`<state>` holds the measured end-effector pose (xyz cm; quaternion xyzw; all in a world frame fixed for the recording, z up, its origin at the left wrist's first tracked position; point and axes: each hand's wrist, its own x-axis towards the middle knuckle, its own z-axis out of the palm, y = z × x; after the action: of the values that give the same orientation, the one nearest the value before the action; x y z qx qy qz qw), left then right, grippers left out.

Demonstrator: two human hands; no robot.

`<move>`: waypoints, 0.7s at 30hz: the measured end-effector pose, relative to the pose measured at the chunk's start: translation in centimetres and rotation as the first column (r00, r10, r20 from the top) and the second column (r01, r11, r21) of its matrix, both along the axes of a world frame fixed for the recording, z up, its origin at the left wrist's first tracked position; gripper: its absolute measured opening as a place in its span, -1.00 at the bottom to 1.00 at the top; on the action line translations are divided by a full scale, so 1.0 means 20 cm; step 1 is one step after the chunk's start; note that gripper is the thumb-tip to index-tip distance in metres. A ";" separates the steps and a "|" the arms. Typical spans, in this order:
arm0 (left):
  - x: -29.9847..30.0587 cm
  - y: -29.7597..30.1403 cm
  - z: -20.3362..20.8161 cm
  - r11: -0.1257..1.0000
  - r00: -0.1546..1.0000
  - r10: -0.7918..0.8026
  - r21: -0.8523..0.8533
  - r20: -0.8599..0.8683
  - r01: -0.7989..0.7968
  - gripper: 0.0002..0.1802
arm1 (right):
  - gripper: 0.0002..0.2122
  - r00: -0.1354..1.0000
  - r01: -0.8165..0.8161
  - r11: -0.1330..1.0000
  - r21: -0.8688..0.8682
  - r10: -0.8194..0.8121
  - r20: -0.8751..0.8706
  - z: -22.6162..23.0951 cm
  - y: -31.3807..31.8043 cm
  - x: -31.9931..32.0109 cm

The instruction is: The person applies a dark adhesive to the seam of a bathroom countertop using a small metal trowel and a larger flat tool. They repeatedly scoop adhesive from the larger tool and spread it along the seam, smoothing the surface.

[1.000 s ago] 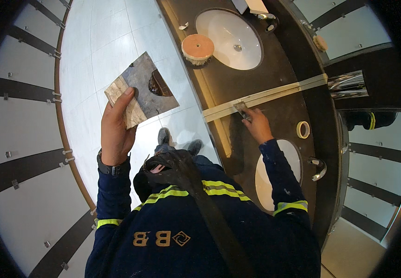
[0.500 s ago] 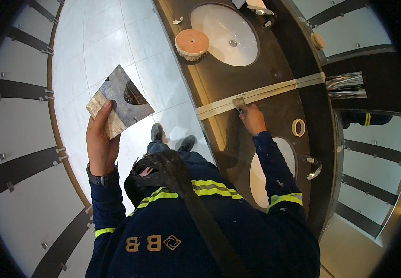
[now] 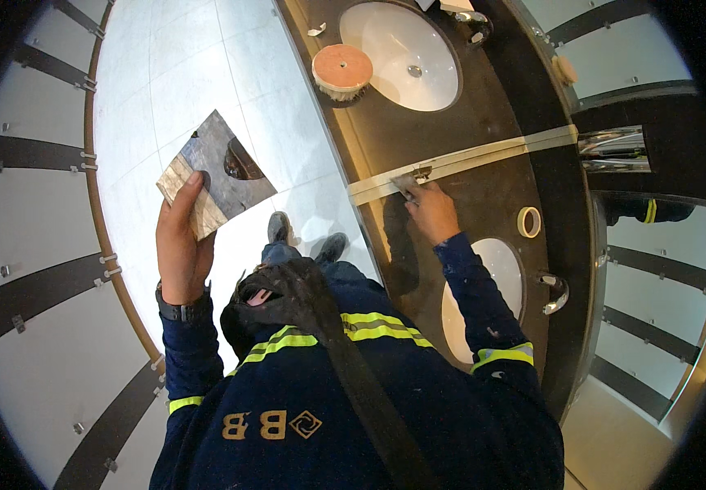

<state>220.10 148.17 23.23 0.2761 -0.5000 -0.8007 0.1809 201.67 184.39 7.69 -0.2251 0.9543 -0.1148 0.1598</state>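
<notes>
My left hand (image 3: 183, 245) grips a square grey board (image 3: 222, 163) by its tan, streaked edge, thumb on top. A glossy dark brown blob of paste (image 3: 243, 162) sits on the board. My right hand (image 3: 435, 214) is closed on a small flat scraper (image 3: 404, 183), its blade against the seam between two strips of masking tape (image 3: 483, 162) that cross the dark countertop (image 3: 483, 122). A dark smear (image 3: 423, 173) lies on the tape beside the blade. The scraper's handle is hidden by my fingers.
A white oval basin (image 3: 394, 49) lies beyond the tape and another basin (image 3: 496, 261) under my right forearm, each with a chrome tap (image 3: 555, 294). A round brush (image 3: 341, 67) stands by the far basin. A tape roll (image 3: 529, 221) lies near the mirror side.
My right hand and the scraper have shifted slightly left along the taped seam, toward the counter's front edge. A dark smear now shows on the tape. My left hand holds the board nearly still.
</notes>
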 end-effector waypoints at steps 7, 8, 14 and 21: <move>0.00 -0.02 -0.02 1.000 0.999 0.008 0.028 0.038 -0.009 -0.57 | -0.66 0.998 -0.025 0.999 0.020 0.024 0.051 0.00 -0.07 0.16; 0.01 -0.02 -0.02 1.000 0.999 0.000 -0.013 0.041 0.000 -0.57 | -0.66 0.997 -0.049 0.998 0.048 0.045 0.066 0.04 -0.07 0.15; 0.02 -0.01 0.00 0.997 0.999 0.019 0.074 0.032 -0.021 -0.56 | -0.66 1.000 -0.004 1.000 -0.021 0.005 0.011 0.11 0.01 0.07; 0.02 -0.04 -0.05 0.989 1.000 -0.025 0.144 0.014 0.023 -0.58 | -0.62 0.965 -0.262 0.956 -0.128 0.256 -0.065 0.28 -0.05 -0.01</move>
<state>220.58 147.28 22.30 0.2889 -0.4455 -0.8345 0.1469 201.55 183.33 13.22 -0.3612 0.9101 -0.1520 0.1351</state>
